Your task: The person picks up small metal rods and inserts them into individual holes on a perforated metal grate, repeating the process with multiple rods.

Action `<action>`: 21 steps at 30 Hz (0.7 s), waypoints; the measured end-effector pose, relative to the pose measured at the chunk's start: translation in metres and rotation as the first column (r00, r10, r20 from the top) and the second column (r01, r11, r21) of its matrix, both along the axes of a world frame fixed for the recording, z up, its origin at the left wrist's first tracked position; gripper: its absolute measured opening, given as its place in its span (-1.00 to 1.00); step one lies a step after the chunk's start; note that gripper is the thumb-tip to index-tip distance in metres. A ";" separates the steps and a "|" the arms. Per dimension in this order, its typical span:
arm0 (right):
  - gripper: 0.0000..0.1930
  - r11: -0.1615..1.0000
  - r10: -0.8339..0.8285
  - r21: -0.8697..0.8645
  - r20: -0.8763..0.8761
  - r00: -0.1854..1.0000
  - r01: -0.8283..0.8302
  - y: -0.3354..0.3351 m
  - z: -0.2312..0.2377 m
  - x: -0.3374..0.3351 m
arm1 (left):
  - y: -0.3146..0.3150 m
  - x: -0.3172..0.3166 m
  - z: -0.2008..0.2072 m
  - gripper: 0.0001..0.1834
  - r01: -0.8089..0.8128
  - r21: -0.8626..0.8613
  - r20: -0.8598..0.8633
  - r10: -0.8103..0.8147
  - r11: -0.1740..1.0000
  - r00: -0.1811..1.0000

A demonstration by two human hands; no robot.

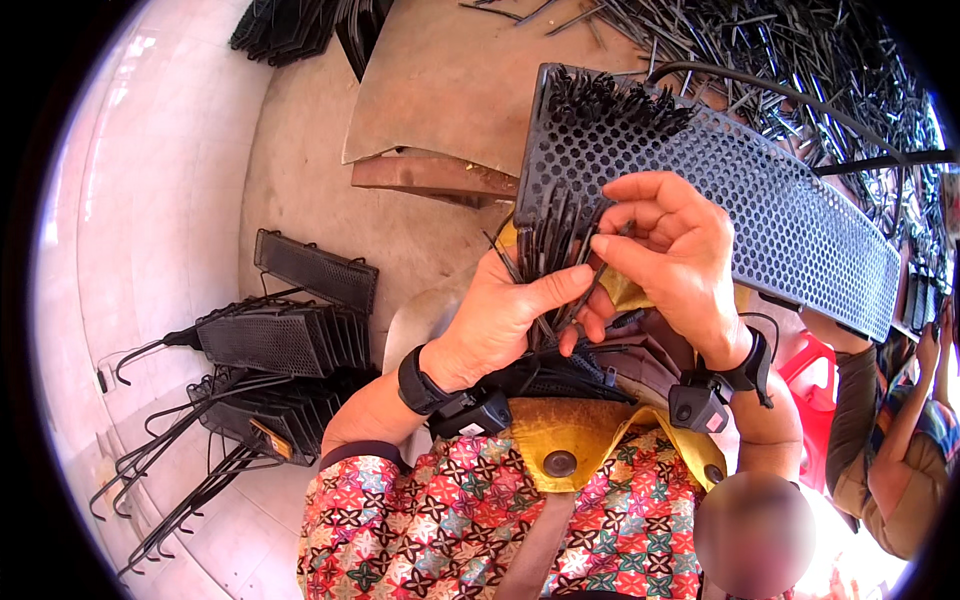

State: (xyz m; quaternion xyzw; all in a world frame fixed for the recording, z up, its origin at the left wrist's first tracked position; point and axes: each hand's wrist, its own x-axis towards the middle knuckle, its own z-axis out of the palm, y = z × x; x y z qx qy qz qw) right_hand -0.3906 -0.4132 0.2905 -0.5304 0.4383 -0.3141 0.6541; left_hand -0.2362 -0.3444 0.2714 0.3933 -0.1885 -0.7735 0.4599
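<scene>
A long black panel (790,215) full of round holes lies at a slant in front of me, a frame rod bending over its far side. Black tufts (615,100) crowd its far left end. My left hand (500,320) is closed around a bundle of thin black strips (556,235), thumb across them, at the panel's near left corner. Close beside it, my right hand (680,255) pinches at a dark strip by the bundle's right edge; its other fingers are curled. The fingers partly hide the strips' lower ends.
Loose black strips (760,60) heap up at the far right. A brown board (440,90) lies beyond the panel on the left. Perforated racks with hooked rods (285,340) stack on the left floor. A red chair (818,390) and another person's arm (895,460) show at right.
</scene>
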 end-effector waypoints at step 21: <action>-0.96 0.767 -0.461 -0.470 0.069 0.885 0.436 -0.043 0.003 -0.029 | 0.009 -0.002 -0.006 -0.83 0.061 -0.036 0.119 -0.056 0.998 0.991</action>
